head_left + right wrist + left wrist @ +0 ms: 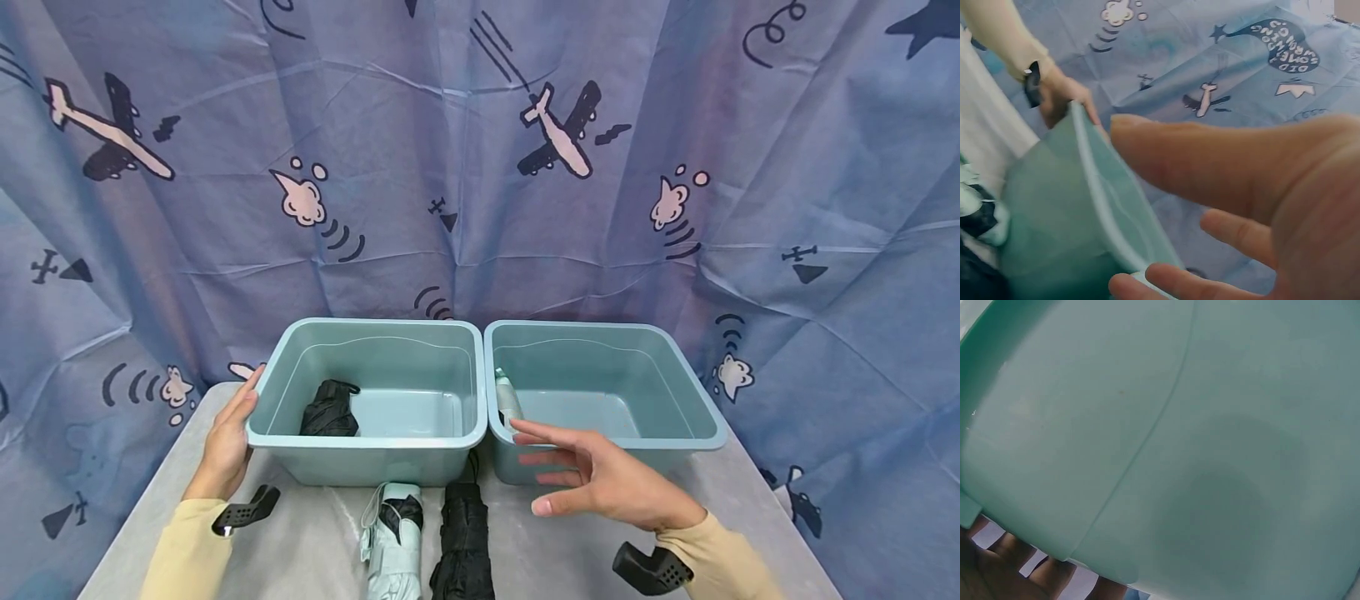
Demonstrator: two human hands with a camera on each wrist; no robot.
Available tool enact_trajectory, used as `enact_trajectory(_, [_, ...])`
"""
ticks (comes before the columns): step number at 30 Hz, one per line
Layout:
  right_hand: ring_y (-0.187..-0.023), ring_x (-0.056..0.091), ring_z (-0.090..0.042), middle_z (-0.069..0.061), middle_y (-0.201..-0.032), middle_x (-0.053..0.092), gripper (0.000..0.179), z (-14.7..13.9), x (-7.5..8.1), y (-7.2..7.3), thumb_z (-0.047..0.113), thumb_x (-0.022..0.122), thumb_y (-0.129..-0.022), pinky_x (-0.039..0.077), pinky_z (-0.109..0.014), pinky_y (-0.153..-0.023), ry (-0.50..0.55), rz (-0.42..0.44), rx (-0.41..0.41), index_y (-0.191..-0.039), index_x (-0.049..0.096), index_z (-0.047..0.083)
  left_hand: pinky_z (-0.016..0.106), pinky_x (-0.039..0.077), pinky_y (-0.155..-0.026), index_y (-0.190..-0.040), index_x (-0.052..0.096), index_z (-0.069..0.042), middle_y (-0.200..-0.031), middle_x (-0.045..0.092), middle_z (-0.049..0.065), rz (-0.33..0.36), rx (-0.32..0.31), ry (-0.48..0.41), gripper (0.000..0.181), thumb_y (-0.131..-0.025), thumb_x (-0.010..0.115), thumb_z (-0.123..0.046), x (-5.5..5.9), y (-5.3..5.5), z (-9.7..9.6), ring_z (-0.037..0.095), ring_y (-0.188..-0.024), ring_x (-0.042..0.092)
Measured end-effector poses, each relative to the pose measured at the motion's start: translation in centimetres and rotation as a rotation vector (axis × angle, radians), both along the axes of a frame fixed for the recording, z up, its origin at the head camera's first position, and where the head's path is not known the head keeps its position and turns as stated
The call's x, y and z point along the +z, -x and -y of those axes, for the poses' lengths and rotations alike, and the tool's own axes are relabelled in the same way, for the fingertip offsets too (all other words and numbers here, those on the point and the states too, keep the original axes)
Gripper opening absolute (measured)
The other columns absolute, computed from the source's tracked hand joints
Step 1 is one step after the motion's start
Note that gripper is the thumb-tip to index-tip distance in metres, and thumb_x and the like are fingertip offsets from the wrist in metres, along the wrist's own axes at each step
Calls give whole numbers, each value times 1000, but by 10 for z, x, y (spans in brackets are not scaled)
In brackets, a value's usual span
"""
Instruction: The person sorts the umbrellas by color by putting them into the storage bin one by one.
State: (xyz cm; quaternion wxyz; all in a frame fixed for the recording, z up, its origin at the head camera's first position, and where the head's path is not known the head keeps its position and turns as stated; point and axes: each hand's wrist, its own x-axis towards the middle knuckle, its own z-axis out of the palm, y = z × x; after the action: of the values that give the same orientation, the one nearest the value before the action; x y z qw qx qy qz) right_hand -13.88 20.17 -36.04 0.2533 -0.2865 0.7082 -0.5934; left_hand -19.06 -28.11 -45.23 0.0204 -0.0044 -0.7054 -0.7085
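Observation:
My left hand (225, 442) rests against the outer left side of the left teal bin (367, 462), its fingers extended along the wall under the rim. Inside that bin lies a black folded umbrella (330, 410). My right hand (600, 475) hovers over the front left corner of the right teal bin (645, 329), fingers spread and nothing in them. A pale slim object (507, 396) leans in that bin's left end; its lower part is hidden. In the left wrist view, the bin wall (1147, 456) fills most of the picture, with my fingers (1054, 575) at its edge.
A pale mint folded umbrella (397, 542) and a black folded umbrella (463, 542) lie side by side on the grey table (315, 550), in front of the bins. The two bins stand rim to rim. Behind hangs a blue printed curtain (420, 167).

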Motion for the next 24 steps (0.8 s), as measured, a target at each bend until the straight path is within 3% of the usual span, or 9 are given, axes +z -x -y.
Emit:
enact_trajectory(5, [-136,48,-36,-21,-155,40,76,5,-28,-9,8,76,-92,47,-37,-104,-21,80,-27,-158,37,13,13,36,-98,-164,8,-16,-170,1,8,5,3,1,64,-111,28,-44,0,0,0,25,-151,15])
enact_trajectory(13, [-126,52,-44,-24,-147,47,75,17,-83,-14,13,81,-88,50,-50,-97,-93,138,-131,-155,45,14,13,36,-97,-164,8,-16,-170,1,7,9,8,5,64,-111,28,-45,0,0,-1,23,-151,16])
enact_trajectory(17, [-121,54,-47,-29,-147,44,78,23,-108,-16,10,82,-86,52,-51,-92,-121,160,-168,-155,44,10,13,36,-96,-164,8,-15,-170,1,9,0,4,-9,64,-111,28,-45,-1,0,-1,21,-149,19])
enact_trajectory(24, [-109,60,-39,-23,-136,51,76,37,-133,-23,13,80,-89,53,-48,-85,-156,273,-205,-156,43,11,13,35,-97,-165,9,-20,-170,1,7,2,6,-11,63,-111,29,-46,-1,-1,-1,20,-149,19])
